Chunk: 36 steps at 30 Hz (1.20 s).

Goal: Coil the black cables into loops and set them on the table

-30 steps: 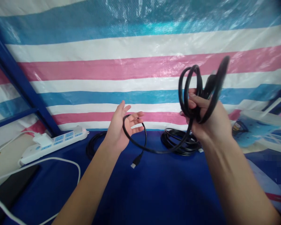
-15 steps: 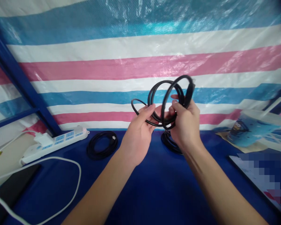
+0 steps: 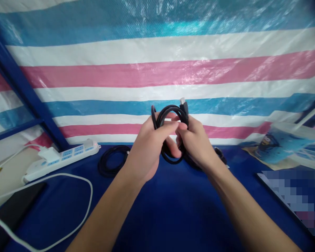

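Note:
Both hands hold a coiled black cable point(image 3: 170, 109) in the air above the blue desk. A metal-tipped plug point(image 3: 183, 102) points up at the top right of the loops. My left hand point(image 3: 152, 147) is closed on the left side of the coil, its thumb laid across the front. My right hand point(image 3: 195, 136) grips the right side, just below the plug, with its fingertips meeting the left thumb. Behind the left wrist a second coiled black cable point(image 3: 105, 164) lies on the desk. Another black cable point(image 3: 220, 154) shows partly behind my right wrist.
A white power strip point(image 3: 68, 157) with a plugged-in charger stands at the left. A white cord point(image 3: 90, 196) loops over the blue desk point(image 3: 168, 217) there. At the right are a blue cup with a straw point(image 3: 280, 143) and a pixelated flat panel point(image 3: 291, 203). Striped sheeting point(image 3: 136, 77) hangs behind.
The cable's loops have been drawn together into a smaller, tighter coil. My right hand has moved left and down toward my left hand, and the plug now stands upright.

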Each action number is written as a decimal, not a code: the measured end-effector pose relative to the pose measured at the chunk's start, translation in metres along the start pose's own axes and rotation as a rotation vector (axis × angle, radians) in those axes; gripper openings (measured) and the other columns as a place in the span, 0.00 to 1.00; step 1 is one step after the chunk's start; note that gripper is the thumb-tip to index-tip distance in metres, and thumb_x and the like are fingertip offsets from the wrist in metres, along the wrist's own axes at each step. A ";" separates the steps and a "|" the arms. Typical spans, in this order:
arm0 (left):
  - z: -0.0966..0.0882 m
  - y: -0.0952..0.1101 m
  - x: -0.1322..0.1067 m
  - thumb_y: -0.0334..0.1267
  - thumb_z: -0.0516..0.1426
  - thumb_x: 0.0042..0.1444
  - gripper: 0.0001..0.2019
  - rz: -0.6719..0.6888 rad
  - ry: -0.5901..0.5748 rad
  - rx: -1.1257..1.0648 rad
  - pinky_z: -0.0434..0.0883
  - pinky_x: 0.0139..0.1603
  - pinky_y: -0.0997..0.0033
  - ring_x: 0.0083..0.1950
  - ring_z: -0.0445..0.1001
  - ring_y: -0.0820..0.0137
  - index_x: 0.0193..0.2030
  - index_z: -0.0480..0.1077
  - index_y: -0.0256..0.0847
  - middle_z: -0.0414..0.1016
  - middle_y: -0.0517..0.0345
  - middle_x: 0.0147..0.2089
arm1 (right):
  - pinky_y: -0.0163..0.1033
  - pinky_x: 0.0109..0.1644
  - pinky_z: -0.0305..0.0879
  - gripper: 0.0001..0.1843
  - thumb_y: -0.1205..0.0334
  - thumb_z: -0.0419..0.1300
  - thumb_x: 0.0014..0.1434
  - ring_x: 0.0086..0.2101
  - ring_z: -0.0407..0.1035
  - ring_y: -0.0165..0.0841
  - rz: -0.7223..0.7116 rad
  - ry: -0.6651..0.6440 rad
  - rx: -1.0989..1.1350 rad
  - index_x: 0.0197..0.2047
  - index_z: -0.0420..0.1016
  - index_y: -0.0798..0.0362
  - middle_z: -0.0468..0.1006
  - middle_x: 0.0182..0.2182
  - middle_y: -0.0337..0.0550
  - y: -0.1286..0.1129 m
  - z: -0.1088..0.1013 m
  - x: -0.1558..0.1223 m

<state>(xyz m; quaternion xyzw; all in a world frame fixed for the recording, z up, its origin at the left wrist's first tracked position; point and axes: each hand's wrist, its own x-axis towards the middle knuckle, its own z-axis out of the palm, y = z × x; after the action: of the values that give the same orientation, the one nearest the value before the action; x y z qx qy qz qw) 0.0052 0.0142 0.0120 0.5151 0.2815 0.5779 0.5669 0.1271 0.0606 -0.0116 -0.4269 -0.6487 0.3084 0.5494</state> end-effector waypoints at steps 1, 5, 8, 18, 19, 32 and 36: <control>-0.001 -0.001 0.002 0.34 0.56 0.56 0.05 0.007 0.007 -0.016 0.61 0.18 0.80 0.13 0.60 0.85 0.40 0.67 0.40 0.70 0.67 0.27 | 0.35 0.27 0.58 0.06 0.70 0.51 0.55 0.22 0.62 0.28 0.057 -0.053 0.161 0.36 0.66 0.54 0.64 0.20 0.34 -0.001 -0.001 0.001; -0.012 -0.002 0.010 0.42 0.55 0.58 0.10 -0.070 -0.054 -0.148 0.55 0.15 0.82 0.11 0.47 0.86 0.32 0.69 0.39 0.51 0.72 0.16 | 0.30 0.21 0.57 0.07 0.69 0.56 0.54 0.16 0.56 0.21 0.215 -0.142 0.579 0.38 0.68 0.55 0.62 0.18 0.30 -0.008 -0.002 0.001; -0.024 -0.002 0.015 0.45 0.57 0.56 0.12 -0.145 -0.043 -0.151 0.56 0.15 0.82 0.12 0.46 0.84 0.28 0.67 0.39 0.45 0.72 0.15 | 0.29 0.16 0.57 0.06 0.68 0.57 0.55 0.12 0.47 0.19 0.195 -0.117 0.516 0.38 0.70 0.55 0.59 0.15 0.26 -0.013 -0.004 -0.001; -0.028 -0.002 0.010 0.41 0.62 0.50 0.18 -0.290 -0.205 0.256 0.48 0.14 0.78 0.13 0.43 0.83 0.20 0.56 0.41 0.46 0.71 0.13 | 0.35 0.21 0.54 0.09 0.66 0.51 0.57 0.16 0.64 0.30 -0.097 -0.309 -0.552 0.25 0.64 0.54 0.67 0.15 0.37 -0.021 -0.027 -0.004; -0.027 -0.002 0.010 0.40 0.61 0.51 0.20 -0.312 -0.233 0.254 0.48 0.15 0.77 0.13 0.43 0.83 0.18 0.53 0.41 0.45 0.71 0.13 | 0.36 0.22 0.52 0.07 0.68 0.51 0.56 0.18 0.64 0.31 -0.172 -0.245 -0.676 0.27 0.65 0.54 0.68 0.17 0.39 -0.021 -0.026 -0.005; -0.022 0.008 0.002 0.36 0.58 0.51 0.21 -0.233 -0.226 0.219 0.40 0.15 0.76 0.15 0.41 0.84 0.17 0.48 0.40 0.43 0.69 0.15 | 0.45 0.39 0.63 0.14 0.69 0.54 0.55 0.40 0.70 0.42 -0.350 0.119 -0.442 0.46 0.65 0.54 0.75 0.38 0.49 -0.010 -0.005 -0.006; -0.022 0.008 0.002 0.37 0.58 0.52 0.22 -0.182 -0.189 0.205 0.40 0.15 0.75 0.14 0.41 0.84 0.17 0.47 0.41 0.41 0.69 0.15 | 0.41 0.33 0.61 0.13 0.71 0.57 0.52 0.32 0.71 0.36 -0.235 0.057 -0.217 0.42 0.68 0.52 0.76 0.30 0.41 -0.010 -0.007 -0.003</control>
<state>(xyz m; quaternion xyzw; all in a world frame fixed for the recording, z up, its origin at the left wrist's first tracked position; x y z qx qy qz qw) -0.0173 0.0200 0.0127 0.5948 0.3300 0.4415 0.5852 0.1315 0.0526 -0.0031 -0.4136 -0.7079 0.1577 0.5504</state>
